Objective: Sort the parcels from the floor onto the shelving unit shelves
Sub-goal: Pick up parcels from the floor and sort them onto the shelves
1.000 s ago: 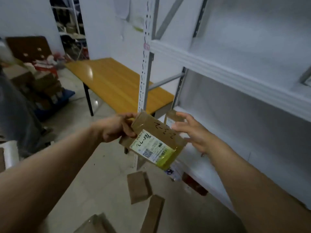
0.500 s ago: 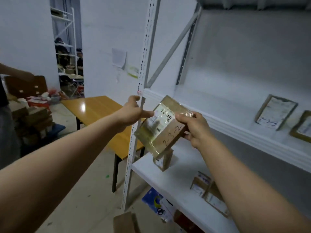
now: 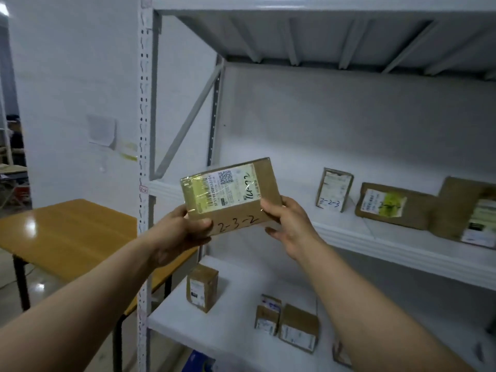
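Your left hand (image 3: 179, 232) and right hand (image 3: 288, 224) each clamp a lower corner of the parcel (image 3: 230, 194), raised before the middle shelf (image 3: 349, 237); it looks light, stiff and tape-slick, so grip the bare cardboard edges.

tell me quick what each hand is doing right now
Left hand: closed, gripping the lower left edge of the flat brown cardboard parcel with the white label.
Right hand: closed, gripping the same parcel's lower right corner.
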A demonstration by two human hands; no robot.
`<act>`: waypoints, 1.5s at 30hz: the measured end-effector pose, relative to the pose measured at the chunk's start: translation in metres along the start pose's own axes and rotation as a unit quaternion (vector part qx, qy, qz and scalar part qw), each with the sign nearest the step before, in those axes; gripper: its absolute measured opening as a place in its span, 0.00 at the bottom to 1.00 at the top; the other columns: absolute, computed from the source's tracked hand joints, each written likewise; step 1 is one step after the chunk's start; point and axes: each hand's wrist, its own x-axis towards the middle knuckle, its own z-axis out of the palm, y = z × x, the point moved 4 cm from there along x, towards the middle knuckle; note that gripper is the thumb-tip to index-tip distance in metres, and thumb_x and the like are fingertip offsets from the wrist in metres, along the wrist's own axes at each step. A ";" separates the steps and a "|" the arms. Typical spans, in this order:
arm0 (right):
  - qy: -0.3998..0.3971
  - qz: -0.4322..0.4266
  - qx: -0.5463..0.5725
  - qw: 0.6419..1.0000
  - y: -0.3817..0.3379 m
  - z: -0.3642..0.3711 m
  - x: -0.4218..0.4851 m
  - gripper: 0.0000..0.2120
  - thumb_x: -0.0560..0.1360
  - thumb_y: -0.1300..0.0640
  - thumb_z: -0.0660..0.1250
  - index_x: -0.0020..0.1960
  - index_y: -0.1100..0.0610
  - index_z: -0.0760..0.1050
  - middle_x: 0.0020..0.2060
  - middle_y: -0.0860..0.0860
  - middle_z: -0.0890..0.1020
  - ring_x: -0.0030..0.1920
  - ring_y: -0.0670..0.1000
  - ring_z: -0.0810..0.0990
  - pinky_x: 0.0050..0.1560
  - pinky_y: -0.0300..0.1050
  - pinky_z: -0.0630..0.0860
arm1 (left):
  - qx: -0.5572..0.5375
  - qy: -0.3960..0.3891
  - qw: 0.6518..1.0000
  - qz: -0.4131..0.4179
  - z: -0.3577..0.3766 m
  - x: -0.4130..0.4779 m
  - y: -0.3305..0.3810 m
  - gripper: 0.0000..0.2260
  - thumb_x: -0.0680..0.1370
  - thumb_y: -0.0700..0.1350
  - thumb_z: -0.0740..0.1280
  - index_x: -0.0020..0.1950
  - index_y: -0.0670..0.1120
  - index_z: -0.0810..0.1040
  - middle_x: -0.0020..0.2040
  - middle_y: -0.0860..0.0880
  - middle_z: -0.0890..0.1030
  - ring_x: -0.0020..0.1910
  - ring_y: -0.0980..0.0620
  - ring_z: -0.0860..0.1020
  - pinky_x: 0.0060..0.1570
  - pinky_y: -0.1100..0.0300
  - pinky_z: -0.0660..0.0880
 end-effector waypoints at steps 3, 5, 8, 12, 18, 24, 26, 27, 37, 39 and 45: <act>0.019 -0.027 -0.059 0.998 -0.003 -0.031 -0.004 0.22 0.75 0.58 0.74 0.67 0.52 0.73 0.55 0.49 0.85 0.53 0.49 0.84 0.57 0.48 0.78 | -0.001 -0.023 1.000 0.005 0.019 0.014 0.000 0.23 0.75 0.30 0.68 0.68 0.47 0.73 0.58 0.41 0.83 0.59 0.41 0.80 0.60 0.48 0.77; 0.033 -0.035 -0.069 0.996 -0.001 -0.049 -0.007 0.24 0.75 0.61 0.74 0.67 0.49 0.71 0.54 0.49 0.85 0.49 0.47 0.86 0.47 0.40 0.79 | 0.000 -0.034 0.999 0.007 0.034 0.021 -0.002 0.22 0.75 0.28 0.66 0.66 0.46 0.74 0.58 0.41 0.83 0.58 0.42 0.81 0.57 0.49 0.78; 0.039 -0.036 -0.089 0.995 0.007 -0.076 -0.011 0.27 0.73 0.63 0.75 0.68 0.51 0.70 0.57 0.51 0.84 0.53 0.49 0.85 0.47 0.38 0.81 | 0.014 -0.062 0.998 0.012 0.052 0.032 -0.011 0.24 0.74 0.27 0.66 0.65 0.48 0.75 0.56 0.43 0.84 0.56 0.43 0.82 0.52 0.52 0.80; 0.037 0.008 -0.131 0.991 0.035 -0.112 -0.014 0.29 0.68 0.61 0.79 0.63 0.49 0.71 0.58 0.51 0.84 0.56 0.52 0.85 0.53 0.48 0.82 | 0.036 -0.089 0.995 -0.020 0.061 0.047 -0.042 0.28 0.72 0.25 0.67 0.67 0.49 0.75 0.57 0.41 0.84 0.56 0.42 0.83 0.55 0.49 0.81; -0.010 0.124 -0.252 0.960 0.106 -0.149 -0.011 0.24 0.69 0.55 0.80 0.59 0.46 0.73 0.54 0.48 0.84 0.55 0.51 0.83 0.51 0.47 0.79 | 0.069 -0.098 0.983 -0.138 0.060 0.064 -0.126 0.27 0.73 0.26 0.68 0.67 0.48 0.75 0.60 0.40 0.82 0.59 0.40 0.81 0.64 0.43 0.75; -0.042 0.201 -0.244 0.948 0.179 -0.169 0.010 0.23 0.72 0.62 0.77 0.61 0.51 0.71 0.53 0.51 0.83 0.51 0.50 0.84 0.45 0.43 0.83 | 0.073 -0.035 0.975 -0.205 0.065 0.074 -0.199 0.26 0.73 0.27 0.69 0.66 0.48 0.75 0.59 0.41 0.82 0.59 0.41 0.81 0.56 0.47 0.79; -0.058 0.214 -0.251 0.942 0.207 -0.169 0.019 0.21 0.72 0.63 0.76 0.58 0.50 0.71 0.55 0.50 0.82 0.53 0.51 0.83 0.49 0.45 0.83 | 0.069 -0.003 0.973 -0.222 0.062 0.076 -0.222 0.27 0.72 0.26 0.68 0.66 0.50 0.75 0.56 0.42 0.83 0.56 0.41 0.81 0.50 0.51 0.81; -0.067 0.220 -0.250 0.941 0.222 -0.168 0.024 0.20 0.73 0.64 0.75 0.57 0.50 0.71 0.55 0.50 0.82 0.53 0.51 0.83 0.49 0.46 0.83 | 0.064 0.017 0.971 -0.231 0.059 0.076 -0.235 0.28 0.72 0.26 0.67 0.66 0.51 0.74 0.56 0.42 0.83 0.56 0.41 0.81 0.47 0.53 0.81; -0.065 0.309 -0.272 0.909 0.391 -0.120 0.042 0.20 0.71 0.66 0.74 0.59 0.52 0.73 0.56 0.52 0.84 0.56 0.53 0.83 0.60 0.58 0.80 | 0.160 0.177 0.915 -0.324 -0.013 0.080 -0.371 0.20 0.73 0.32 0.70 0.60 0.48 0.72 0.52 0.47 0.79 0.49 0.50 0.80 0.45 0.56 0.81; -0.024 0.315 -0.294 0.902 0.417 -0.107 0.051 0.21 0.72 0.63 0.73 0.60 0.52 0.68 0.55 0.51 0.83 0.55 0.54 0.82 0.57 0.55 0.81 | 0.193 0.168 0.910 -0.327 -0.030 0.096 -0.395 0.19 0.73 0.35 0.71 0.62 0.47 0.74 0.55 0.48 0.79 0.53 0.50 0.79 0.53 0.53 0.80; 0.099 0.297 -0.271 0.910 0.479 -0.086 0.087 0.23 0.75 0.60 0.72 0.61 0.48 0.62 0.48 0.47 0.77 0.48 0.49 0.76 0.44 0.42 0.74 | 0.206 0.114 0.928 -0.289 -0.067 0.163 -0.458 0.29 0.73 0.38 0.72 0.72 0.48 0.67 0.60 0.49 0.78 0.59 0.49 0.78 0.60 0.49 0.78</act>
